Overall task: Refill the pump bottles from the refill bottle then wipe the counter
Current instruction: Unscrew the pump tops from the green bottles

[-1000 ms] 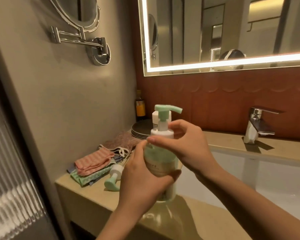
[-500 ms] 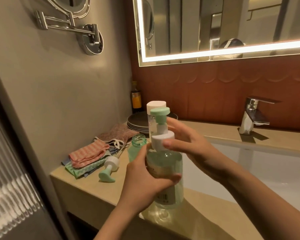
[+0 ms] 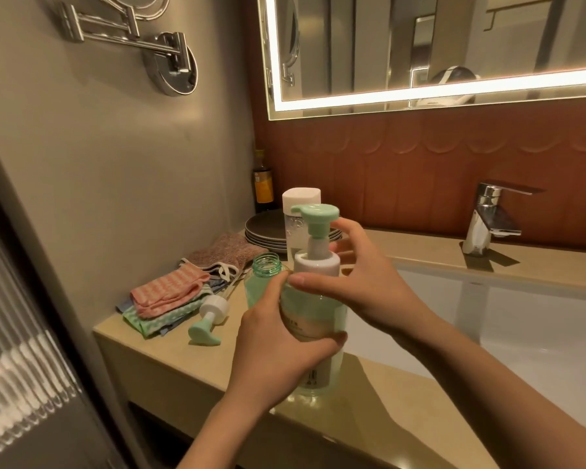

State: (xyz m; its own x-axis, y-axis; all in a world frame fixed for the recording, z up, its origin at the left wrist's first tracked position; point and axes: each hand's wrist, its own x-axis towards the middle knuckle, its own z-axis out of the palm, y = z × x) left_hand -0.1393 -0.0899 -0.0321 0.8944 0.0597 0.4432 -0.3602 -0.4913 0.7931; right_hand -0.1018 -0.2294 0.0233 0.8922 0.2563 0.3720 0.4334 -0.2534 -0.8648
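The left hand point(image 3: 278, 350) wraps its grip round the middle of a clear pump bottle point(image 3: 320, 311) of pale green liquid, thumb on the near left side and fingertips curling round onto the right side of the body. The right hand point(image 3: 362, 286) closes its grip on the white collar point(image 3: 317, 264) at the bottle's neck, thumb laid across the front just below it and fingers bent round the back, under the mint-green pump head point(image 3: 315, 213). The bottle stands upright with its base on the beige table point(image 3: 170, 353), near the front edge and just left of the sink basin point(image 3: 487, 316). A pale label runs across its front with small print, and darker marks sit lower down, but none of it is sharp enough to read. Just behind it to the left stands an open bottle point(image 3: 264, 265) with a bare threaded green neck, and a loose pump point(image 3: 210, 319) lies on its side on the table beside it. Behind both stands a clear refill bottle point(image 3: 301, 198) with a white cap, its faint printing unreadable. Folded striped cloths point(image 3: 170, 292) lie at the left end of the table, dark plates point(image 3: 264, 228) are stacked in the corner, and a chrome faucet point(image 3: 487, 218) stands at the back right.
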